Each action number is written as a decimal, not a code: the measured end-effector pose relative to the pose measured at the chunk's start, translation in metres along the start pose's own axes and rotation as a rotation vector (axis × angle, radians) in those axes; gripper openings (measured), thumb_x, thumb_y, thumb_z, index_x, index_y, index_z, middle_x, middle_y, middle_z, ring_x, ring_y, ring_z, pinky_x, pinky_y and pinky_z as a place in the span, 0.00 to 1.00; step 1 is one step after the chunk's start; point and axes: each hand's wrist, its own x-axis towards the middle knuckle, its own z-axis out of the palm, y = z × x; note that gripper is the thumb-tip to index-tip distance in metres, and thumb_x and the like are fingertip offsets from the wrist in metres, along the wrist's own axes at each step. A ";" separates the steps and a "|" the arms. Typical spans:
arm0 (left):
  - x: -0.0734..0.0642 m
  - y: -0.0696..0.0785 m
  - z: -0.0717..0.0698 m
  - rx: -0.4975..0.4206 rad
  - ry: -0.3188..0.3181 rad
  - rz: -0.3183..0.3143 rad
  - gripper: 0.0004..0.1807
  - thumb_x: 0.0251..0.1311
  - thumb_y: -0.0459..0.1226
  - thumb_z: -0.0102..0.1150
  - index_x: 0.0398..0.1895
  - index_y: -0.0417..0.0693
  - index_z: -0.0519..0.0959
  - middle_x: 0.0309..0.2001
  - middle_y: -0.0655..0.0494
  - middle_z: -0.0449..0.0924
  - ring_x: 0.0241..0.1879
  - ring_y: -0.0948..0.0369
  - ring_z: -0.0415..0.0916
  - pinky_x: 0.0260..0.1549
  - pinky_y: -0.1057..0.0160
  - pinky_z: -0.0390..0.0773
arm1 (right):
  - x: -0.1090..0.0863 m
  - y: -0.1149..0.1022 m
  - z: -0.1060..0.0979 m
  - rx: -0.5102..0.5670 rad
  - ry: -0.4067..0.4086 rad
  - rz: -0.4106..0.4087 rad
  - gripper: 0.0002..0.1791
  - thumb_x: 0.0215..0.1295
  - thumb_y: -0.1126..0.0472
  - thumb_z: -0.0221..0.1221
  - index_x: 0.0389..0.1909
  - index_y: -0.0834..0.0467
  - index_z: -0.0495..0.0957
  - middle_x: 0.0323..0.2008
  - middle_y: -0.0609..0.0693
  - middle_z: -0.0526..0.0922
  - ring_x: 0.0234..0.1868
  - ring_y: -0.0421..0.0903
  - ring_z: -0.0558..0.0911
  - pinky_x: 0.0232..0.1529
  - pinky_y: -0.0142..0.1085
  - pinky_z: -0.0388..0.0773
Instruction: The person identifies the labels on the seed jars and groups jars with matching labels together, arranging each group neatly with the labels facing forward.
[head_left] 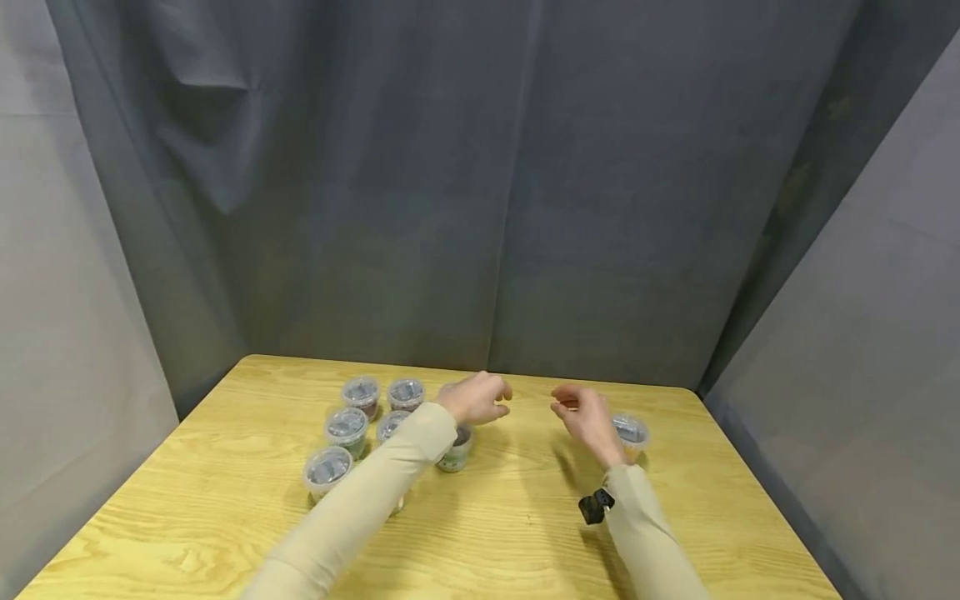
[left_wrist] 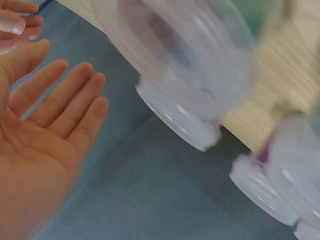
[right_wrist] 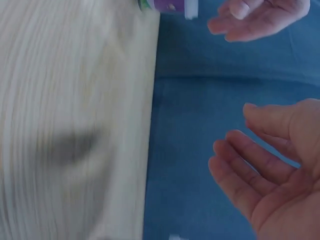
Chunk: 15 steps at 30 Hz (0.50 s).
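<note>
My left hand (head_left: 474, 399) hovers above the table beside a group of small clear-lidded plastic tubs, its fingers relaxed and holding nothing. In the left wrist view its palm and spread fingers (left_wrist: 80, 102) show plainly. Just under that hand stands a tub with green at its base (head_left: 455, 454), partly covered by the sleeve. My right hand (head_left: 588, 423) faces the left one across a gap, with loosely bent fingers and an unfilled palm (right_wrist: 290, 200). Beside it, to the right, stands a single tub (head_left: 632, 432) with a pale orange lower part, partly hidden by the hand.
Several tubs stand in rough rows at the left, among them a front one (head_left: 327, 468), a middle one (head_left: 347, 427) and a back one (head_left: 362, 393). My left sleeve (head_left: 360, 508) hides some of them. A grey curtain (head_left: 480, 208) hangs behind the wooden table (head_left: 510, 533).
</note>
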 end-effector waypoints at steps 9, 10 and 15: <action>0.021 0.030 0.006 -0.064 0.129 0.141 0.09 0.69 0.37 0.56 0.43 0.48 0.86 0.42 0.56 0.87 0.37 0.65 0.83 0.37 0.70 0.81 | -0.014 0.029 -0.043 -0.082 0.114 0.028 0.14 0.71 0.65 0.56 0.54 0.64 0.80 0.51 0.64 0.83 0.51 0.61 0.83 0.50 0.54 0.81; 0.024 0.033 0.008 -0.065 0.131 0.144 0.09 0.69 0.37 0.56 0.40 0.49 0.86 0.39 0.58 0.86 0.33 0.67 0.81 0.33 0.71 0.80 | -0.016 0.033 -0.048 -0.077 0.120 0.042 0.14 0.71 0.65 0.55 0.54 0.65 0.80 0.51 0.64 0.83 0.51 0.61 0.82 0.50 0.54 0.81; 0.034 0.052 0.024 -0.098 0.128 0.136 0.08 0.68 0.38 0.56 0.39 0.50 0.86 0.36 0.61 0.85 0.29 0.69 0.76 0.30 0.72 0.76 | -0.028 0.052 -0.064 -0.073 0.167 0.131 0.15 0.72 0.64 0.53 0.55 0.64 0.79 0.52 0.64 0.82 0.52 0.62 0.81 0.49 0.55 0.80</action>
